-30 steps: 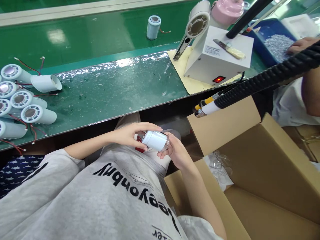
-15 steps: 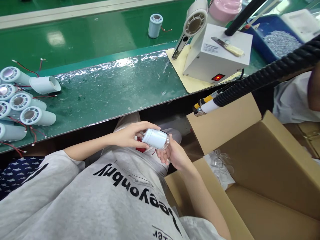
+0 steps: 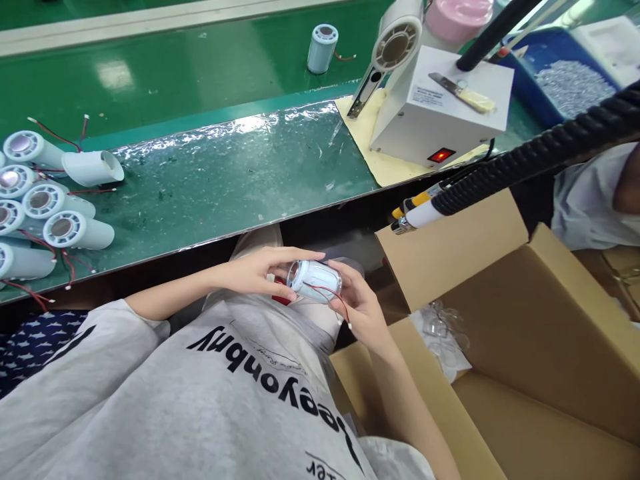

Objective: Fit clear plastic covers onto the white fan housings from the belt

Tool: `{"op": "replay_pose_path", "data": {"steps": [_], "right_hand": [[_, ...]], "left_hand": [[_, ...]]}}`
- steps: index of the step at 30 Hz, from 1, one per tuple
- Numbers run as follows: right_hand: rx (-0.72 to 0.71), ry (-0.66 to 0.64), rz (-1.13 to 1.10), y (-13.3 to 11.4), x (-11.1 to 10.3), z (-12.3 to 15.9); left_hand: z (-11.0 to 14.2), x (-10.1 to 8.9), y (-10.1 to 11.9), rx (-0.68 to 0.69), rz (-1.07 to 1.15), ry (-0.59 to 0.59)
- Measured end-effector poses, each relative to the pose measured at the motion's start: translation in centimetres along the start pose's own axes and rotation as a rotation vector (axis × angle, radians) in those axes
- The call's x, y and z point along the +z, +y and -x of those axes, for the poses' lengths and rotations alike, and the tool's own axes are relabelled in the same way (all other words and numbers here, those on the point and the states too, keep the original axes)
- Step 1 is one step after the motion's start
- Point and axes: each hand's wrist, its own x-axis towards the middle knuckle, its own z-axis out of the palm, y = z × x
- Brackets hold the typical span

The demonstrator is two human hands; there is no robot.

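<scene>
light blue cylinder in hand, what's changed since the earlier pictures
The light blue, plastic-looking cylinder has been turned, so its thin red wires now lie across its visible side. The right hand, looser just before, closes on its right end again. The left hand stays at the other end; the light blue cylinders clustered on the glossy green bench stay put.

Desk (image 3: 225, 173): glossy green, front edge slanting up rightward.
Behind it: smooth green surface (image 3: 210, 70), bordered by a pale rail (image 3: 150, 23).
Light: white glare (image 3: 255, 125) along the desk's far side, softer patch (image 3: 114, 75) on the green surface.
Under the desk: deep shadow.
</scene>
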Motion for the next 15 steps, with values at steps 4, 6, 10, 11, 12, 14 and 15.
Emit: {"op": "replay_pose_path", "data": {"steps": [4, 6, 10, 11, 12, 14, 15], "right_hand": [[0.042, 0.034, 0.073, -0.1, -0.3, 0.3], [0.046, 0.051, 0.116, -0.1, -0.5, 0.2], [0.114, 0.043, 0.061, 0.2, 0.4, -0.2], [0.127, 0.038, 0.038, 0.3, 0.8, -0.2], [0.13, 0.027, 0.019, 0.3, 1.2, -0.2], [0.127, -0.011, 0.018, 0.5, 1.0, 0.0], [0.129, -0.01, 0.037, 0.6, 0.2, 0.2]], "left_hand": [[0.2, 0.0, -0.5, -0.11, 0.142, -0.043], [0.2, 0.0, -1.0, -0.14, 0.15, -0.039], [-0.1, 0.6, -1.9, -0.174, 0.149, -0.028], [-0.1, 0.9, -2.0, -0.195, 0.144, -0.024], [-0.1, 1.1, -1.9, -0.222, 0.126, -0.012], [0.1, 0.7, -1.2, -0.286, 0.031, 0.038], [0.1, -0.1, -0.6, -0.31, -0.052, 0.079]]}}
